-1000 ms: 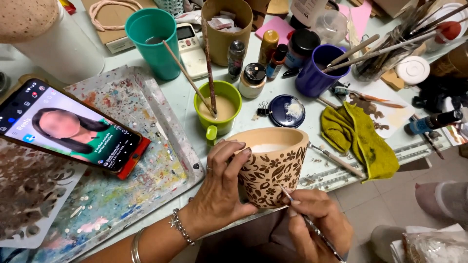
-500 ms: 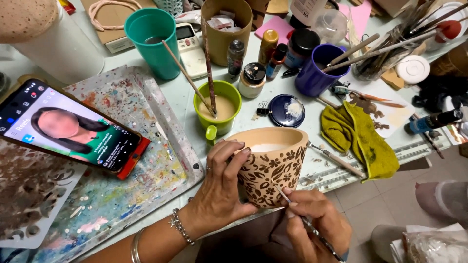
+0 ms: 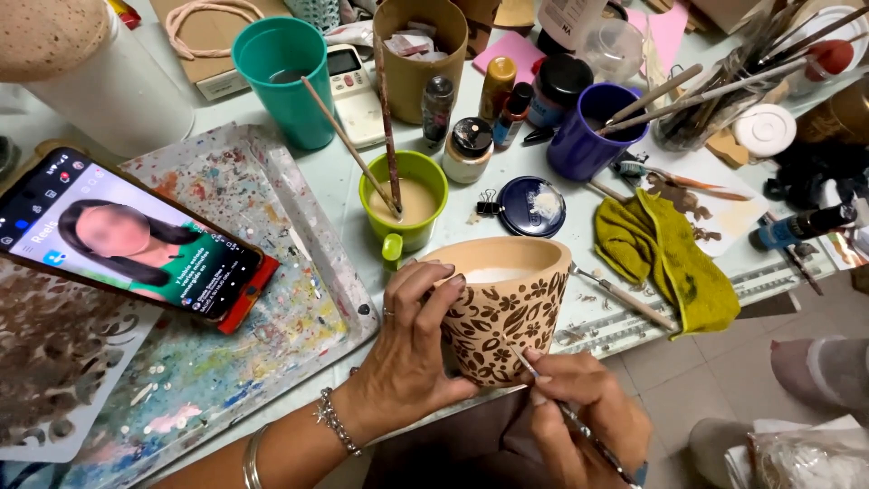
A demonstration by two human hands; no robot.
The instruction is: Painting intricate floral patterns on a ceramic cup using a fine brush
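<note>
The left hand [image 3: 412,349] grips the pot [image 3: 502,308] at the near table edge, tilted; the right hand [image 3: 579,426] pinches a brush [image 3: 566,412], tip touching the pot's patterned wall. A green cup [image 3: 407,204] stands just beyond.

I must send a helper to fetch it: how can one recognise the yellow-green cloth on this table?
Find the dark blue cup holding brushes at the table's far right. Just in front of it lies the yellow-green cloth, crumpled and stained: the only soft fabric among hard jars.

Tan pot [image 3: 507,312] with brown leaf pattern, lime-green mug [image 3: 405,204], yellow cloth [image 3: 670,258]
</note>
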